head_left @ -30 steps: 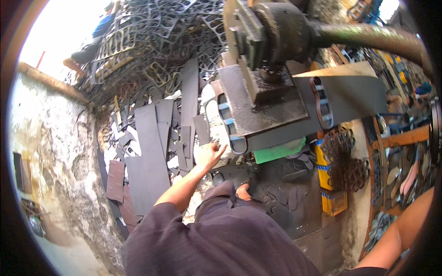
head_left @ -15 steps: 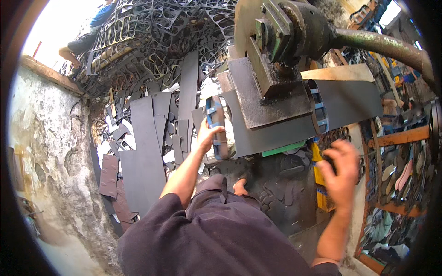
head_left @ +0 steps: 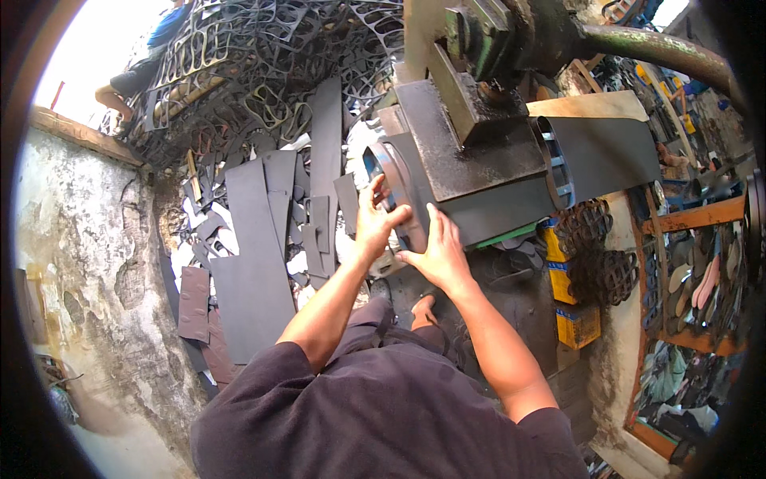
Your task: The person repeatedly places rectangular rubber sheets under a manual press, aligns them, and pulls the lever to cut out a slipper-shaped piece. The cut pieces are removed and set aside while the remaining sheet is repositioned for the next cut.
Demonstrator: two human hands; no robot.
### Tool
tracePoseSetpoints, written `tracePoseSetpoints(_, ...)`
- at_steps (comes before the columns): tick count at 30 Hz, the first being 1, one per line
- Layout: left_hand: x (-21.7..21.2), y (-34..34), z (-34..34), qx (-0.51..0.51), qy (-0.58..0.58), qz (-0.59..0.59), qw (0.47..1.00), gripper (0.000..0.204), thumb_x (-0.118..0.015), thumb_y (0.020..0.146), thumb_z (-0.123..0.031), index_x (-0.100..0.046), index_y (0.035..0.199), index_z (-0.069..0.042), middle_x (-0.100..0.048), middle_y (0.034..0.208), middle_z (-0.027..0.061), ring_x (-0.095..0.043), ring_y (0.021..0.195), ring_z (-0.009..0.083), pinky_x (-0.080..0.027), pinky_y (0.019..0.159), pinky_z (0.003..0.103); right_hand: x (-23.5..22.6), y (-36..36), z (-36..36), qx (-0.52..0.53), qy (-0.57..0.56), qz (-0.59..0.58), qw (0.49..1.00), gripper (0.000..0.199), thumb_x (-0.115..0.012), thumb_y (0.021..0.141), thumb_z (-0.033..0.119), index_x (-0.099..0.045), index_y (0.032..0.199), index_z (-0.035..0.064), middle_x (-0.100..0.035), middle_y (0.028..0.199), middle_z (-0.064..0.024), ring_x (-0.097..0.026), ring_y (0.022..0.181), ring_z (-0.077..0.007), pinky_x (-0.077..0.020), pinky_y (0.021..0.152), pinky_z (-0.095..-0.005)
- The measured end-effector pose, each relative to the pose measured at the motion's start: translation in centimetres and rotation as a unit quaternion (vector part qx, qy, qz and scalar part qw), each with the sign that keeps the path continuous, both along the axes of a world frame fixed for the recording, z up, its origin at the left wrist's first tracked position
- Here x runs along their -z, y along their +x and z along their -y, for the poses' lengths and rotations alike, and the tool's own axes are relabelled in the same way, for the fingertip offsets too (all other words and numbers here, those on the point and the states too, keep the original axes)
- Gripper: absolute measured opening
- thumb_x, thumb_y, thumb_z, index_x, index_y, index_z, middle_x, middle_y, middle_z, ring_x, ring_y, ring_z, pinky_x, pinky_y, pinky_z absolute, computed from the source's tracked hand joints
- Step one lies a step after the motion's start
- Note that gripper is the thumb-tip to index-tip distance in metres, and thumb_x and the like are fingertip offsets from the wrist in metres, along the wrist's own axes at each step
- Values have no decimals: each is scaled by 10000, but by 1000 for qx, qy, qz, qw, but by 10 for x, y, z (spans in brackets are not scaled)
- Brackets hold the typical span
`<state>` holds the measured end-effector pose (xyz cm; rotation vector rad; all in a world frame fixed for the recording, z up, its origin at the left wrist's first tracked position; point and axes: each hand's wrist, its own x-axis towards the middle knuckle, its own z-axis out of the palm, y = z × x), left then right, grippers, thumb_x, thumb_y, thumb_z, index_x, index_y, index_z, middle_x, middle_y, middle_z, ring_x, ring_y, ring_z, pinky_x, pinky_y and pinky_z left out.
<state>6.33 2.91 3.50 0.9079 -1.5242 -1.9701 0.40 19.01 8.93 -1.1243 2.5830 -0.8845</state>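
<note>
Cutter point(head_left: 397, 182) held in my half-curled left hand point(head_left: 373, 227) could tip against my open right hand point(head_left: 440, 255), its contact unclear, if the left fingers slacken.

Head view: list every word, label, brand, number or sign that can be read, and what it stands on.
No text can be read anywhere.
Metal frame at the left hand: no lettering shows.
Press plate and black sheet: none shows.
Yellow crates: any marks are too small to read.
Brown sheet: faint marks, too unclear to call writing.
</note>
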Motion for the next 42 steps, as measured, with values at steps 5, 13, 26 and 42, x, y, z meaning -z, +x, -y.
tracePoseSetpoints(5,-73,14,-15,-60,-91,-42,993,990,-900,740,-59,-307,1526,-168,-409,1401,100,-444,1315,222,-490,1043,390,-9,8,15,-33,-146,54,987,668,-729,913,119,-413,1485,-15,-637,1278,-293,-641,1166,-483,-538,972,-491)
tracePoseSetpoints(13,-140,9,31,-134,30,-340,930,815,-870,863,-358,-400,1468,-79,-459,1419,76,-517,1203,180,-495,950,313,-101,10,-29,-77,-230,179,953,547,-727,938,69,-495,1429,10,-705,1229,-211,-711,1123,-313,-549,936,-390)
tracePoseSetpoints(26,-115,-66,-70,-42,-94,-58,993,566,-662,1029,-408,-474,1398,-22,-610,1225,99,-562,1093,196,-430,1013,332,-22,-26,-131,187,-66,-71,978,937,-850,792,348,-371,1514,-7,-571,1300,-261,-578,1187,-429,-481,1003,-516)
tracePoseSetpoints(42,79,-47,-73,-206,3,87,975,338,-827,900,-128,-631,1158,-31,-680,973,12,-615,858,109,-499,802,268,181,-445,-263,522,-314,335,719,684,-598,1010,560,-605,1220,-91,-640,1154,-197,-653,963,-312,-531,788,-460)
